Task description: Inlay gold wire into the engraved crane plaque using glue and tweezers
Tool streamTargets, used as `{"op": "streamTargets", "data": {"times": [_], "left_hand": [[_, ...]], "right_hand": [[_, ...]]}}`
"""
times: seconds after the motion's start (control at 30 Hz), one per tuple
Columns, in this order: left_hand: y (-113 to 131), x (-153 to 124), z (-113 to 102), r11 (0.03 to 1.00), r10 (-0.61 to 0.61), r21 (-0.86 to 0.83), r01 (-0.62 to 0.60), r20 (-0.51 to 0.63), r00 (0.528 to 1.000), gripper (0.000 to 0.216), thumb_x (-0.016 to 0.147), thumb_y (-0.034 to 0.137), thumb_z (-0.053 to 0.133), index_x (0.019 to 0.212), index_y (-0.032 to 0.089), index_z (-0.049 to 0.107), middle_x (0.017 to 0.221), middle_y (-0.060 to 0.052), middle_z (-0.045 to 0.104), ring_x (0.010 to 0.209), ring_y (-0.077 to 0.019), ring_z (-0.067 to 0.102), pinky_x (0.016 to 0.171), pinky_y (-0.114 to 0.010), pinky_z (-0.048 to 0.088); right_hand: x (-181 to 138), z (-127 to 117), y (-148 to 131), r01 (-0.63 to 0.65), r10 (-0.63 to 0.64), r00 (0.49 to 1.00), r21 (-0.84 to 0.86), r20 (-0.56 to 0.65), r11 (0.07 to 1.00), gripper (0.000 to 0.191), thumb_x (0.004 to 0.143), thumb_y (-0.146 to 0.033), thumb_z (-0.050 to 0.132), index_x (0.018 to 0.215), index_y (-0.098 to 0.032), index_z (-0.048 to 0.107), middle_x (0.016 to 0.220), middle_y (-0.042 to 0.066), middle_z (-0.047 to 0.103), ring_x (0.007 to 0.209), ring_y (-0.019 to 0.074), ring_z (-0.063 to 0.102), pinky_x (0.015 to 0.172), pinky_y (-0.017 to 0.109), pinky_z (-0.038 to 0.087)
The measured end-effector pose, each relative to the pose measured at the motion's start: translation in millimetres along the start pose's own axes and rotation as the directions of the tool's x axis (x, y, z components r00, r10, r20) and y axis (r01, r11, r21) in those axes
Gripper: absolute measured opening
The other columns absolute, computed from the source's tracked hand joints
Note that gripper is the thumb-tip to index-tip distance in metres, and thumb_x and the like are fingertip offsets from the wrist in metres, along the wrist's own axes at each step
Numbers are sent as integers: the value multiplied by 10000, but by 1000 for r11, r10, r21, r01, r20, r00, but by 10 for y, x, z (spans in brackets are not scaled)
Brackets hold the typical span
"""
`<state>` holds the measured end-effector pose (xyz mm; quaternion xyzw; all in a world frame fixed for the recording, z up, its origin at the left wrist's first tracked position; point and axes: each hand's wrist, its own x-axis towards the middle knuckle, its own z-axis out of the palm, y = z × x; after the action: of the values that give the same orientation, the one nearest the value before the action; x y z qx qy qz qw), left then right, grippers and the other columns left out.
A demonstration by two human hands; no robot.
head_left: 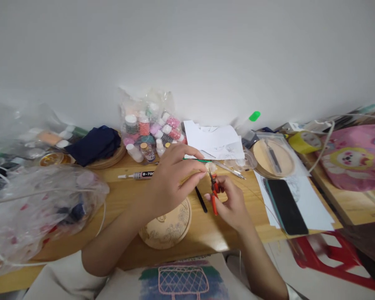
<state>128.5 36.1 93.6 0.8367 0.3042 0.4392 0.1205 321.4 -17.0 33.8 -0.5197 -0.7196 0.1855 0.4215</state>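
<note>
The right hand (233, 205) holds pliers (215, 192), likely stiff, best gripped by the handles (214, 206); the left hand (177, 176) is pinched, contents unclear.

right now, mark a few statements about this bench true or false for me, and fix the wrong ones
1. The right hand grips a red-handled tool. True.
2. The left hand rests flat on the phone. False: the left hand is raised, its fingertips close to the tool's tip.
3. A glue tube lies on the table, left of the left hand. True.
4. The phone is left of the round patterned board. False: the phone lies to the right of the board.
5. A dark blue cloth lies over round wooden pieces. True.
</note>
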Motion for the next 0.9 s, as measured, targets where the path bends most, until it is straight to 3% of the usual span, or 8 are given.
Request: {"op": "streamTargets", "data": {"times": [0.4, 0.9], "left_hand": [[46, -10, -14, 999, -23, -46, 24, 18, 1000, 106, 900, 129, 603, 915, 229, 633, 1045, -20, 636, 1009, -154, 588, 920, -349, 474], [-108, 25, 35, 974, -124, -181, 134, 62, 990, 76, 858, 142, 668, 819, 206, 681, 969, -29, 675, 928, -129, 648, 855, -306, 533]], "right_hand": [[-40, -7, -4, 94, -95, 994, -20, -53, 995, 92, 827, -228, 599, 869, -227, 517, 701, -24, 589, 570, 119, 517, 544, 243, 444], [43, -176, -1, 215, -226, 974, -285, -5, 934, 93, 910, -297, 596, 901, -208, 569, 592, -31, 572, 503, 117, 507, 490, 226, 393]]}}
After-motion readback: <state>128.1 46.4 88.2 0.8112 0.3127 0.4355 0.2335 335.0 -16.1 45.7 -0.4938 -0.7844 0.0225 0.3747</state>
